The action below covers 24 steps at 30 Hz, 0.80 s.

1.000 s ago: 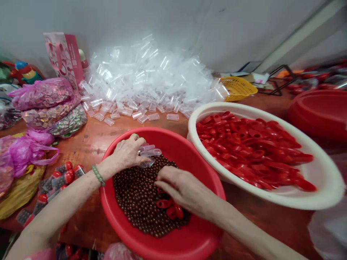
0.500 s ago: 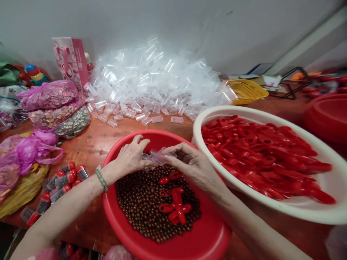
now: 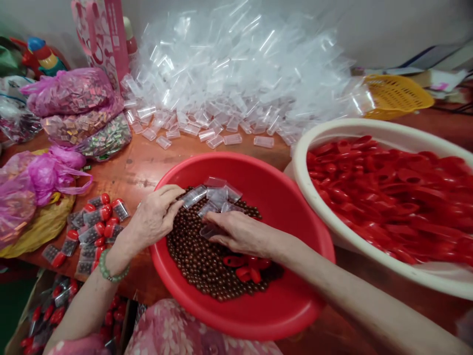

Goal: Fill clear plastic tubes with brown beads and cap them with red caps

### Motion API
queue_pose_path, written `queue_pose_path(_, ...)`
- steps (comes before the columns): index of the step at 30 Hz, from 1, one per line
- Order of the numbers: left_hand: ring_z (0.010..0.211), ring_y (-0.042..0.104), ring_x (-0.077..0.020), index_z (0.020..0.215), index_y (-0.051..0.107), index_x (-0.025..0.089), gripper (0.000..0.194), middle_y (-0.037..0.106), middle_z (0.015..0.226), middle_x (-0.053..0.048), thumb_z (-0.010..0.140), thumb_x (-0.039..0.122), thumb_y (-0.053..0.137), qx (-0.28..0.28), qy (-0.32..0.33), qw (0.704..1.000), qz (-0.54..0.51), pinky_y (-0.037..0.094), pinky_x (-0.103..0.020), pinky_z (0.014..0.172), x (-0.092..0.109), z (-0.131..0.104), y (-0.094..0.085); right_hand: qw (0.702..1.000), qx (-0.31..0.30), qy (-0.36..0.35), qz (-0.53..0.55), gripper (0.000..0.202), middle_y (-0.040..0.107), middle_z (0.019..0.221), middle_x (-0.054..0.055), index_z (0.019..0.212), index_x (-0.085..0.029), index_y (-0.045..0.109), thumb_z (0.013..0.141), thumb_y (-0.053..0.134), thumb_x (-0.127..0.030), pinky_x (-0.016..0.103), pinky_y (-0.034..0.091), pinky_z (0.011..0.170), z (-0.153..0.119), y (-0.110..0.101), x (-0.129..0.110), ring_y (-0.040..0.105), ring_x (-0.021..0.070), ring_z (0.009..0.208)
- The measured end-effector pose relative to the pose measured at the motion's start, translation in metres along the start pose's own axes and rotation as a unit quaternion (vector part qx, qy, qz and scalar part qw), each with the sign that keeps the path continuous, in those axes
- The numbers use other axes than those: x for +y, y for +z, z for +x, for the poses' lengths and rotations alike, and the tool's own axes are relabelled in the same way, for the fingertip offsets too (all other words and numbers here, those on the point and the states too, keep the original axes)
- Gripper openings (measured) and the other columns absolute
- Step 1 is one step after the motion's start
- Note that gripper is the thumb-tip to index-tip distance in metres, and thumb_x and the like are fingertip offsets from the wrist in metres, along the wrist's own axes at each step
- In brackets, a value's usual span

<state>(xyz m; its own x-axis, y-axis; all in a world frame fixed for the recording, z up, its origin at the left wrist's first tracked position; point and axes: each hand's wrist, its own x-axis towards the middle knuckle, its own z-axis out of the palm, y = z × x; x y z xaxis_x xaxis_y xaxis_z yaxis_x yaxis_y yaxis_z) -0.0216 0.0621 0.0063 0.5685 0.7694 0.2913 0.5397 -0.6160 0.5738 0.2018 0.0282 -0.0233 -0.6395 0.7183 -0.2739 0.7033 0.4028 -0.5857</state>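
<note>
My left hand (image 3: 157, 214), wearing a green bead bracelet (image 3: 113, 266), is at the left rim of a red basin (image 3: 295, 286). Its fingers are loosely bent and apart, with the tips close to a clear plastic tube (image 3: 194, 196). Inside the basin, my right hand (image 3: 244, 234) pinches another clear tube (image 3: 211, 230) low over a bed of small brown beads (image 3: 207, 273). Several more clear tubes (image 3: 218, 197) lie on the beads beyond that hand. Red spoon-like plastic pieces (image 3: 249, 271) rest on the beads, partly hidden by my right forearm.
A white tub (image 3: 301, 153) full of red plastic pieces stands to the right. A heap of clear tubes (image 3: 236, 84) lies at the back beside a yellow basket (image 3: 399, 96). Bead-filled tubes with red ends (image 3: 98, 217) and pink bags (image 3: 74, 96) are at the left.
Clear tubes that were between my hands now lie on the beads. My left hand has drawn back left to the rim; my right hand has lowered into the basin. The view has shifted.
</note>
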Motion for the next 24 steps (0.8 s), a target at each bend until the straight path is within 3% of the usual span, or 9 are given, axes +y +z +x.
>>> queue_pose_path(5, 0.093, 0.067, -0.0163, 0.103, 0.064, 0.010, 0.020, 0.070, 0.101, -0.011, 0.092, 0.011, 0.047, 0.054, 0.004, 0.998, -0.021, 0.055, -0.029, 0.084, 0.004, -0.029, 0.010, 0.997, -0.064, -0.011, -0.031, 0.009, 0.068, 0.090, 0.004, 0.094, -0.018, 0.058, 0.089, 0.052, -0.015, 0.023, 0.042, 0.072, -0.001, 0.006, -0.004, 0.063, 0.0155, 0.083)
queue_pose_path(8, 0.093, 0.067, -0.0178, 0.099, 0.065, 0.011, 0.020, 0.071, 0.101, -0.011, 0.091, 0.011, 0.047, 0.080, 0.010, 0.997, 0.008, 0.056, -0.031, 0.084, 0.004, -0.031, 0.020, 0.995, -0.054, 0.022, -0.083, 0.016, 0.065, 0.092, 0.009, 0.096, -0.016, 0.058, 0.091, 0.043, -0.013, 0.026, 0.041, 0.068, -0.003, 0.010, -0.015, 0.062, 0.0183, 0.081)
queue_pose_path(11, 0.092, 0.068, -0.0176, 0.099, 0.065, 0.012, 0.020, 0.071, 0.100, -0.011, 0.091, 0.011, 0.047, 0.081, 0.006, 0.997, 0.013, 0.056, -0.032, 0.085, 0.003, -0.030, 0.023, 0.989, -0.041, 0.056, -0.134, 0.025, 0.060, 0.094, 0.014, 0.100, -0.011, 0.058, 0.086, 0.039, -0.004, 0.028, 0.038, 0.061, -0.003, 0.016, -0.024, 0.060, 0.0206, 0.078)
queue_pose_path(15, 0.092, 0.067, -0.0183, 0.099, 0.065, 0.010, 0.019, 0.071, 0.100, -0.011, 0.091, 0.011, 0.048, 0.091, 0.007, 0.996, 0.009, 0.056, -0.032, 0.084, 0.003, -0.031, 0.023, 0.988, -0.074, 0.027, -0.136, 0.027, 0.058, 0.103, 0.013, 0.106, -0.012, 0.059, 0.082, 0.047, -0.004, 0.027, 0.040, 0.060, 0.000, 0.022, -0.021, 0.061, 0.0171, 0.073)
queue_pose_path(18, 0.093, 0.067, -0.0183, 0.098, 0.065, 0.011, 0.020, 0.071, 0.100, -0.012, 0.091, 0.011, 0.046, 0.091, 0.005, 0.996, 0.000, 0.056, -0.033, 0.085, 0.003, -0.032, 0.022, 0.990, -0.090, -0.003, -0.112, 0.025, 0.058, 0.109, 0.010, 0.109, -0.015, 0.057, 0.086, 0.048, -0.008, 0.025, 0.044, 0.071, 0.005, 0.020, -0.014, 0.063, 0.0160, 0.082)
queue_pose_path(21, 0.093, 0.067, -0.0177, 0.098, 0.065, 0.011, 0.021, 0.071, 0.099, -0.011, 0.092, 0.011, 0.045, 0.099, 0.004, 0.995, -0.005, 0.056, -0.032, 0.085, 0.003, -0.032, 0.023, 0.991, -0.094, -0.013, -0.095, 0.016, 0.062, 0.105, 0.009, 0.101, -0.015, 0.057, 0.086, 0.054, -0.013, 0.024, 0.046, 0.079, 0.011, 0.015, -0.009, 0.063, 0.0169, 0.091)
queue_pose_path(24, 0.092, 0.067, -0.0177, 0.098, 0.065, 0.012, 0.021, 0.072, 0.099, -0.011, 0.091, 0.011, 0.045, 0.103, 0.005, 0.995, -0.006, 0.057, -0.032, 0.083, 0.002, -0.032, 0.024, 0.991, -0.086, 0.008, -0.102, 0.017, 0.065, 0.097, 0.008, 0.100, -0.016, 0.056, 0.084, 0.060, -0.019, 0.026, 0.047, 0.077, 0.016, 0.010, -0.005, 0.064, 0.0186, 0.089)
